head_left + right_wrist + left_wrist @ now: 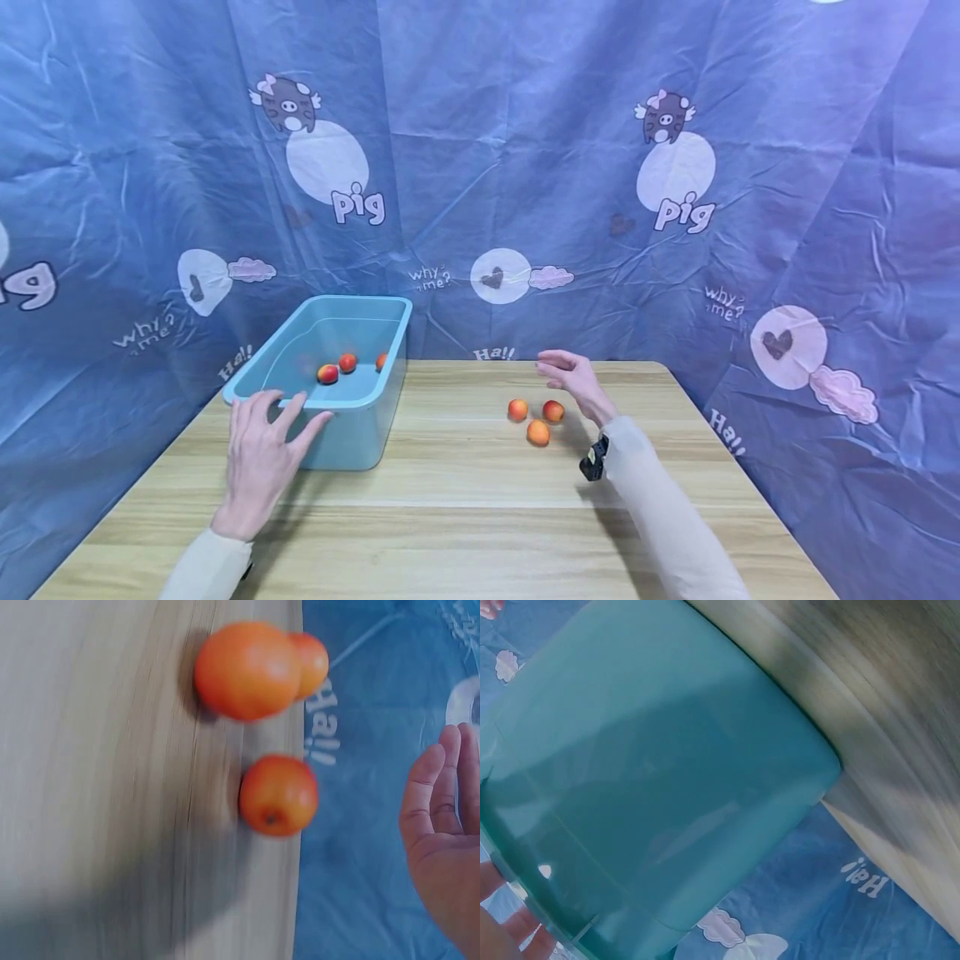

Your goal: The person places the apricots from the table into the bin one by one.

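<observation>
A light blue plastic bin [352, 437] stands on the left of the table, holding three visible red-orange fruits, one a red-and-yellow fruit [327, 373]. My left hand [258, 458] is at the bin's near rim, its fingers spread and the thumb apart; the left wrist view shows fingers [521, 924] by the rim. Three small orange-red fruits, including a front fruit [537, 432], lie grouped on the table right of centre. Just above and behind them hovers my right hand [573, 382], fingers loosely bent and holding nothing. The right wrist view shows a gap between this hand and the nearest fruit [279, 795].
The wooden table [465, 533] ends at the back against a blue curtain [510, 167] printed with pigs and words. More curtain hangs on the left and right sides. A black device [595, 458] sits on the right wrist.
</observation>
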Demonstrator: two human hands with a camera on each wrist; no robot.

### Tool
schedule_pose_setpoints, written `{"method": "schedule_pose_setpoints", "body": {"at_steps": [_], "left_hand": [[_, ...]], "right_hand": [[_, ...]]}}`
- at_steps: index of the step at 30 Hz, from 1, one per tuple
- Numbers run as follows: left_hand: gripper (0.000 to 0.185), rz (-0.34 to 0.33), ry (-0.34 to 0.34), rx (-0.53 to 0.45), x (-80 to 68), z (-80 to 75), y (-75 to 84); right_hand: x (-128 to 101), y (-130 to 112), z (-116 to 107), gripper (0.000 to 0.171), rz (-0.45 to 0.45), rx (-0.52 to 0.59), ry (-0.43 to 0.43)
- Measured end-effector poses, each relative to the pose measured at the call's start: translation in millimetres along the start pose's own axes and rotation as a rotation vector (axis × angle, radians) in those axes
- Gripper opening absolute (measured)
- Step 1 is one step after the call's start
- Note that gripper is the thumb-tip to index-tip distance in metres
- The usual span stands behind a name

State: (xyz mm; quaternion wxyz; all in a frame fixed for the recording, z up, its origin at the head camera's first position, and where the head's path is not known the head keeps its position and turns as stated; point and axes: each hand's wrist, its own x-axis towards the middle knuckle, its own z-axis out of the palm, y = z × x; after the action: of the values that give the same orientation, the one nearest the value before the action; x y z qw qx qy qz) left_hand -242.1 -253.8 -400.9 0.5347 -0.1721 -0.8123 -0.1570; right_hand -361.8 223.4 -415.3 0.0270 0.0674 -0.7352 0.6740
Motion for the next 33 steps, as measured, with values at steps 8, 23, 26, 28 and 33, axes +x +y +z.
{"method": "schedule_pose_setpoints", "body": {"at_steps": [8, 23, 26, 28, 33], "left_hand": [[0.065, 0.022, 0.044, -0.021, -1.0, 0.5, -2.7], [0.065, 0.022, 0.065, -0.030, -3.7, 4.5, -4.2], [0.065, 0.026, 0.065, -0.026, -3.9, 4.7, -4.3], [0.065, 0.030, 0.064, -0.023, -3.8, 4.9, -4.2], [0.066, 0.032, 0.062, -0.014, -4.6, 4.8, -3.5]], "right_hand": [[-6, 14, -26, 0.043, 0.068, -0.094, -0.058], [-17, 43, -43, 0.052, 0.215, -0.228, -0.245], [-17, 45, -44, 0.054, 0.197, -0.237, -0.277], [-18, 46, -44, 0.055, 0.192, -0.264, -0.299], [-17, 48, -42, 0.058, 0.196, -0.333, -0.313]]}}
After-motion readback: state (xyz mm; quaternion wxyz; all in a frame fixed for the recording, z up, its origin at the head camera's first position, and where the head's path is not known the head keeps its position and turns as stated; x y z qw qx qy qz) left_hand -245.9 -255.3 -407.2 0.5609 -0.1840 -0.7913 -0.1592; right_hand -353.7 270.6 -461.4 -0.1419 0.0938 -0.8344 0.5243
